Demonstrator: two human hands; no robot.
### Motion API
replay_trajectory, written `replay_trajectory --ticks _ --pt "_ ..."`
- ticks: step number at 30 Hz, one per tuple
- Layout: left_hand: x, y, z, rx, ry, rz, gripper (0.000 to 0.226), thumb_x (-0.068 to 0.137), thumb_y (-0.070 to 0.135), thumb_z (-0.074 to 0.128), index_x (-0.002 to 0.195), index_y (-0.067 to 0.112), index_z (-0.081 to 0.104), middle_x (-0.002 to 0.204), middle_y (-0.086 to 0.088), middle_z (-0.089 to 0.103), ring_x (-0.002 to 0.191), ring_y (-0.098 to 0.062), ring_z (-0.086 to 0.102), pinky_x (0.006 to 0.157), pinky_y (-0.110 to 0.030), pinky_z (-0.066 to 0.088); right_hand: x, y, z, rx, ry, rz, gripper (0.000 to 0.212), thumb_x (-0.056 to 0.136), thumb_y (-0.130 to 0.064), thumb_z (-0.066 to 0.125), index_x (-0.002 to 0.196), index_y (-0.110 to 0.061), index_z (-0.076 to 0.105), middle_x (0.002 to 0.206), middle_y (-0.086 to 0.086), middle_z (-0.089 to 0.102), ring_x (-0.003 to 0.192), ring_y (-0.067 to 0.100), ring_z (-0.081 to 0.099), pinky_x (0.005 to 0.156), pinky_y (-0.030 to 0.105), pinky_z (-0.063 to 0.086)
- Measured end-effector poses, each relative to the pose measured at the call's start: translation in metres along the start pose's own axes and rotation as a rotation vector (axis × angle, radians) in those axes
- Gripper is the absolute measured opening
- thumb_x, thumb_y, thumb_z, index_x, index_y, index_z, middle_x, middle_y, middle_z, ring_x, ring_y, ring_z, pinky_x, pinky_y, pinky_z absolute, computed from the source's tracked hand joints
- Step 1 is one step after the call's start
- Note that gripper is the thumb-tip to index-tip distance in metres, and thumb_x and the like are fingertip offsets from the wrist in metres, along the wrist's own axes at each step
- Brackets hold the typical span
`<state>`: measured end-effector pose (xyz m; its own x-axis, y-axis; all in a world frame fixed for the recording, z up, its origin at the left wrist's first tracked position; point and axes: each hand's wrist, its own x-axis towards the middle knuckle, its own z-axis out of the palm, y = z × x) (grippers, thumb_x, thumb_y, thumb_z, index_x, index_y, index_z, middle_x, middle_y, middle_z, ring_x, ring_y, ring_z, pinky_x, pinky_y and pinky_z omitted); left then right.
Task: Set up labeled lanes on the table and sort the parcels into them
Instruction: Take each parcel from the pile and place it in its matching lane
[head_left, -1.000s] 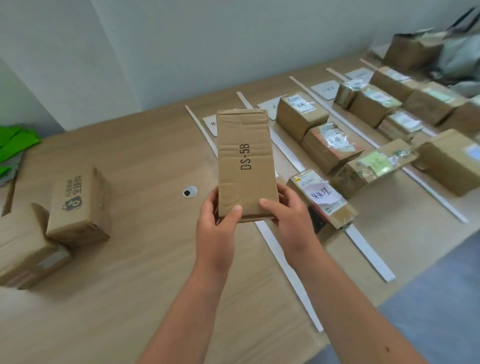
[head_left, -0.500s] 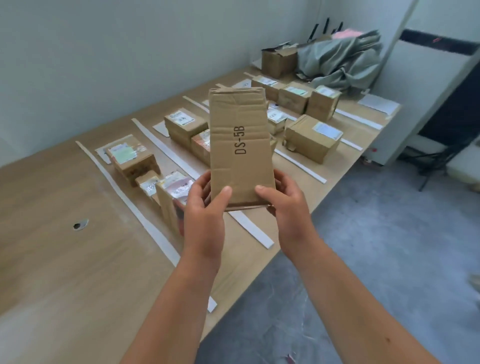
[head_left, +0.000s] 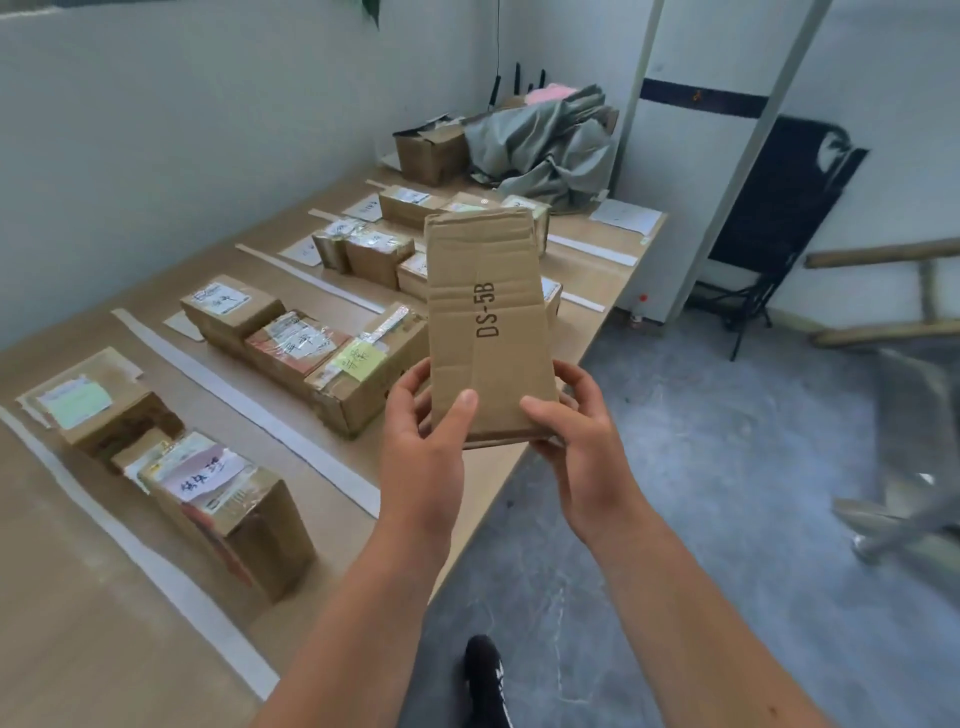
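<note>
I hold a flat brown cardboard parcel (head_left: 488, 322) printed "DS-5B" upright in front of me, above the table's front edge. My left hand (head_left: 423, 441) grips its lower left corner, thumb on the front. My right hand (head_left: 582, 441) grips its lower right corner the same way. On the wooden table (head_left: 78, 623), white tape strips (head_left: 249, 405) mark off lanes. Labelled parcels lie in the lanes: two at the near left (head_left: 228, 509), three in the following lane (head_left: 306, 348), and several more farther back (head_left: 374, 249).
An open carton (head_left: 431, 150) and a heap of grey cloth (head_left: 550, 140) fill the table's far end, with a sheet of paper (head_left: 626, 215) beside them. Grey floor lies to the right, with a wooden ladder (head_left: 893, 291) and a black folding chair (head_left: 779, 208). My shoe (head_left: 483, 680) shows below.
The view has swung right along the table and the unsorted boxes at the left have left the frame. Both hands keep the same hold on the DS-5B parcel.
</note>
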<state>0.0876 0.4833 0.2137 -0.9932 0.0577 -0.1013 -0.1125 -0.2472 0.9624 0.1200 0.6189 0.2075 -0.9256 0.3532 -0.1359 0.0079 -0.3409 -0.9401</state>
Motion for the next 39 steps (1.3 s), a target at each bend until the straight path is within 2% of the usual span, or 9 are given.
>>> replay_trajectory --ticks 3,10,16,20,24,29,32,36,39 --pt "0.031 -0.005 0.018 0.016 -0.015 -0.008 0.056 0.087 0.024 0.077 0.138 0.036 0.056 0.123 0.002 0.077 0.112 -0.015 0.075 0.089 -0.030 0.058 0.034 -0.003 -0.008 -0.021 0.014 0.005 0.049 0.075 -0.023 0.072 0.122 -0.034 0.065 0.109 -0.006 0.080 0.102 0.015 0.069 0.100 0.044 0.046" --pt "0.125 -0.024 0.058 0.075 -0.022 -0.018 0.060 0.095 0.007 0.075 0.143 0.034 0.052 0.124 0.005 0.074 0.105 -0.006 0.075 0.078 -0.016 0.057 0.132 -0.012 -0.019 -0.021 0.050 0.034 0.056 0.076 -0.021 0.072 0.132 -0.027 0.062 0.119 -0.001 0.079 0.103 0.015 0.073 0.098 0.041 0.051" --pt "0.203 -0.020 0.103 0.057 -0.101 -0.082 0.060 0.083 0.023 0.080 0.136 0.038 0.057 0.127 0.004 0.073 0.112 -0.015 0.074 0.089 -0.032 0.059 0.205 -0.032 -0.034 -0.006 0.125 0.031 0.058 0.076 -0.023 0.075 0.132 -0.026 0.061 0.117 -0.002 0.079 0.096 0.010 0.075 0.088 0.034 0.053" --pt "0.235 -0.022 0.136 0.057 -0.161 -0.092 0.048 0.095 0.014 0.077 0.127 0.044 0.057 0.126 0.005 0.074 0.114 -0.014 0.073 0.094 -0.034 0.058 0.237 -0.047 -0.053 0.002 0.153 0.021 0.053 0.078 -0.022 0.074 0.130 -0.029 0.061 0.116 -0.004 0.079 0.093 0.007 0.074 0.091 0.036 0.052" --pt "0.263 -0.029 0.178 0.089 -0.224 -0.110 0.053 0.092 0.021 0.078 0.137 0.037 0.056 0.126 0.004 0.076 0.117 -0.018 0.073 0.094 -0.037 0.058 0.266 -0.062 -0.085 0.019 0.197 0.014 0.052 0.078 -0.023 0.074 0.127 -0.032 0.061 0.115 -0.005 0.079 0.095 0.008 0.073 0.095 0.039 0.051" --pt "0.285 -0.042 0.248 0.133 -0.259 -0.115 0.047 0.083 0.029 0.078 0.125 0.042 0.062 0.123 0.003 0.076 0.113 -0.021 0.074 0.099 -0.045 0.059 0.306 -0.082 -0.143 0.058 0.250 0.005 0.049 0.086 -0.025 0.077 0.132 -0.027 0.060 0.116 -0.002 0.079 0.096 0.009 0.072 0.094 0.038 0.051" --pt "0.299 -0.052 0.297 0.147 -0.245 -0.111 0.047 0.080 0.032 0.079 0.123 0.042 0.061 0.123 0.002 0.076 0.112 -0.021 0.075 0.099 -0.045 0.060 0.338 -0.096 -0.184 0.115 0.270 0.009 0.031 0.104 -0.029 0.064 0.134 -0.021 0.062 0.112 -0.002 0.078 0.090 0.006 0.072 0.086 0.032 0.052" --pt "0.318 -0.065 0.358 0.190 -0.186 -0.098 0.036 0.097 0.023 0.076 0.125 0.037 0.060 0.120 0.003 0.076 0.109 -0.019 0.074 0.093 -0.040 0.060 0.382 -0.120 -0.236 0.114 0.276 0.060 0.027 0.111 -0.039 0.051 0.123 -0.022 0.068 0.122 0.008 0.076 0.097 0.016 0.068 0.085 0.036 0.051" --pt "0.331 -0.074 0.398 0.199 -0.144 -0.092 0.032 0.097 0.022 0.076 0.122 0.034 0.060 0.117 0.003 0.077 0.107 -0.020 0.075 0.085 -0.035 0.057 0.413 -0.136 -0.270 0.100 0.279 0.079 0.020 0.112 -0.034 0.051 0.116 -0.023 0.067 0.113 0.007 0.077 0.096 0.020 0.065 0.081 0.036 0.051"
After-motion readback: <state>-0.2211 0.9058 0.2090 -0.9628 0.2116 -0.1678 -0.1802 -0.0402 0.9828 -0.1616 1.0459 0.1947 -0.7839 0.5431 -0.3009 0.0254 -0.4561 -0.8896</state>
